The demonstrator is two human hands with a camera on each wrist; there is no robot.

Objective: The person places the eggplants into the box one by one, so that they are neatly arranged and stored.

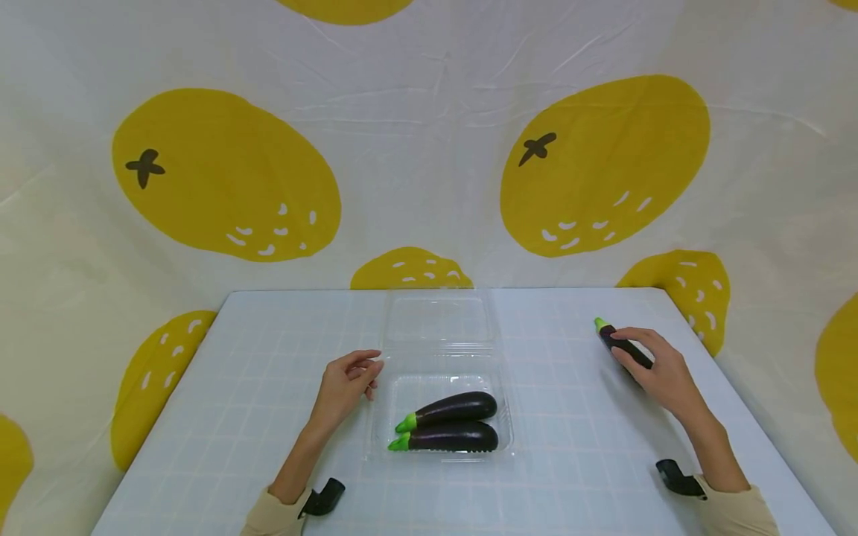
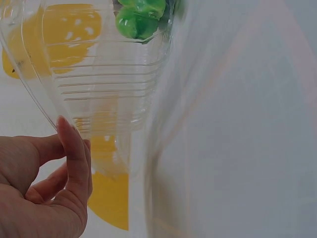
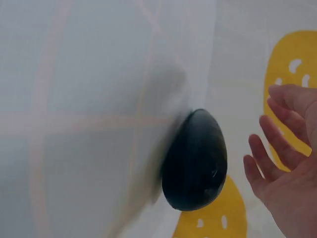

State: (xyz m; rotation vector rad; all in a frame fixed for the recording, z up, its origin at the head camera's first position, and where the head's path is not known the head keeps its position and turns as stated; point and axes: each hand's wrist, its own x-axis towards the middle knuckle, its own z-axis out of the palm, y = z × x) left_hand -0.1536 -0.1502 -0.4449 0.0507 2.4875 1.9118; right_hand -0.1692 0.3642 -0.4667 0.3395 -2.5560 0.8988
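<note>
My right hand (image 1: 660, 372) hovers over a dark eggplant (image 1: 630, 347) at the right of the table, its green stem end pointing to the back left. In the right wrist view, a gap shows between the spread fingers (image 3: 270, 134) and the rounded end of that eggplant (image 3: 195, 161). Over on the other side, thumb and fingertips of my left hand (image 1: 345, 383) pinch the left rim of a clear plastic clamshell container (image 1: 436, 365). Two more eggplants, an upper one (image 1: 459, 406) and a lower one (image 1: 459, 436), lie side by side inside, green stems to the left.
The clear lid (image 1: 439, 316) of the container is folded back, lying toward the rear edge of the table (image 1: 563, 461). Behind the table hangs a pale curtain (image 1: 415, 171) printed with yellow fruit. Black wrist cameras sit at both cuffs.
</note>
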